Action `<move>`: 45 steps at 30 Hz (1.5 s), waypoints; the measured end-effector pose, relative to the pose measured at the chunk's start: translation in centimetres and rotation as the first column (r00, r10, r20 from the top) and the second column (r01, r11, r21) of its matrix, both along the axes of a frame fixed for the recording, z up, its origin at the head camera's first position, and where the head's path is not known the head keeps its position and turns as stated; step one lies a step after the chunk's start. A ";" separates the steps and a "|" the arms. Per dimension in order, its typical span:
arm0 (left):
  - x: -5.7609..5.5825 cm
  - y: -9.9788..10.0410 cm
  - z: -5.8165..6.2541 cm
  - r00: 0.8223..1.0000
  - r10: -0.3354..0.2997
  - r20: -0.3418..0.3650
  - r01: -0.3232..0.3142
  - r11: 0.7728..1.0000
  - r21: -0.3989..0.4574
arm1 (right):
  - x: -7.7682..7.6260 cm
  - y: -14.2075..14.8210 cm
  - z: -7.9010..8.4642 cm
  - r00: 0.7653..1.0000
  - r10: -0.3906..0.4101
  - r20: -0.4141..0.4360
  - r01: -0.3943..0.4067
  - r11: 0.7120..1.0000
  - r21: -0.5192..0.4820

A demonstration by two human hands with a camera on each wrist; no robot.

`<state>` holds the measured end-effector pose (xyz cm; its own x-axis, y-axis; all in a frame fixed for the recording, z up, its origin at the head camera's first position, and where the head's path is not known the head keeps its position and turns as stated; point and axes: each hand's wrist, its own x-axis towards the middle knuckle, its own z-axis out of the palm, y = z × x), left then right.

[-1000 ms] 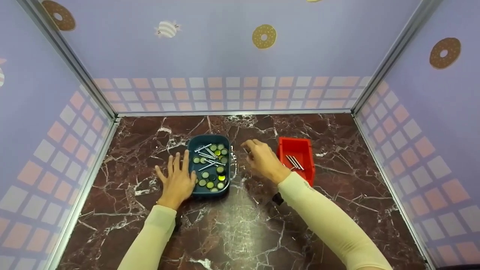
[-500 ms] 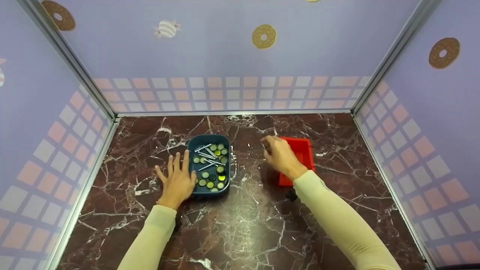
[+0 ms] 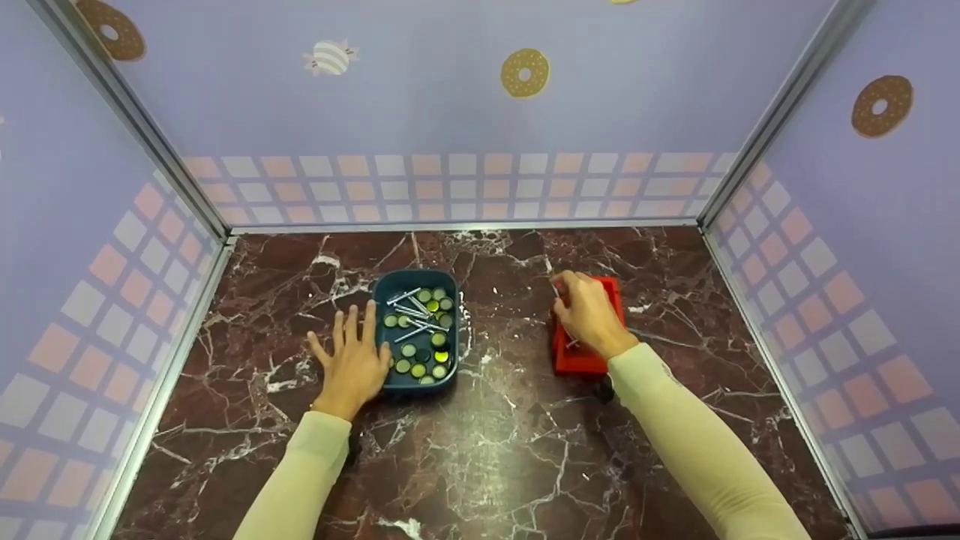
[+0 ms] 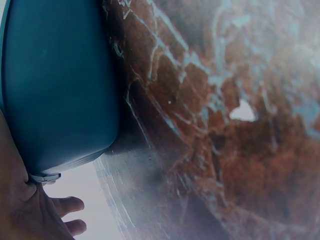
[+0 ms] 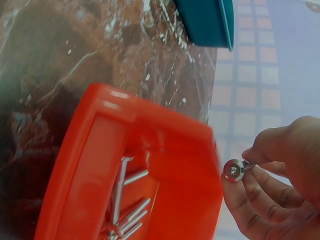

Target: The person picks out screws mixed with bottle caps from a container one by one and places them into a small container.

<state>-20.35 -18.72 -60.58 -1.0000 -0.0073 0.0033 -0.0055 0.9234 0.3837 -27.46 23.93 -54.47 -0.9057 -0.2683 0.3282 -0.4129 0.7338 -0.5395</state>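
With fingers straight and spread, gripping nothing, the left hand (image 3: 350,367) is being rested against the eight o'clock rim of a blue-green tray (image 3: 412,277). Inside, silver screws (image 3: 409,334) are being held in a loose crisscross near the centre, round discs (image 3: 418,370) being scattered toward one and six o'clock. At the tray's three o'clock on the marbled tabletop (image 3: 480,450), more screws (image 5: 119,192) are being held in a red bin (image 3: 581,366). By its ten o'clock edge, one screw (image 5: 233,170) is being pinched in the right hand (image 3: 591,315).
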 end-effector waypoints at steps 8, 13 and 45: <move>0.2 0.2 -0.4 1.000 -0.017 0.000 0.017 1.000 0.000 | 0.2 2.0 -1.3 0.997 -0.080 -0.017 0.081 0.996 0.032; 0.3 0.1 -0.4 1.000 -0.002 -0.011 0.002 1.000 -0.002 | 0.0 2.5 -1.9 0.993 -0.114 0.011 0.113 0.989 0.092; 0.3 0.0 0.1 1.000 0.006 -0.024 -0.006 1.000 -0.006 | -0.2 2.8 -2.7 0.992 -0.119 0.044 0.108 0.974 0.197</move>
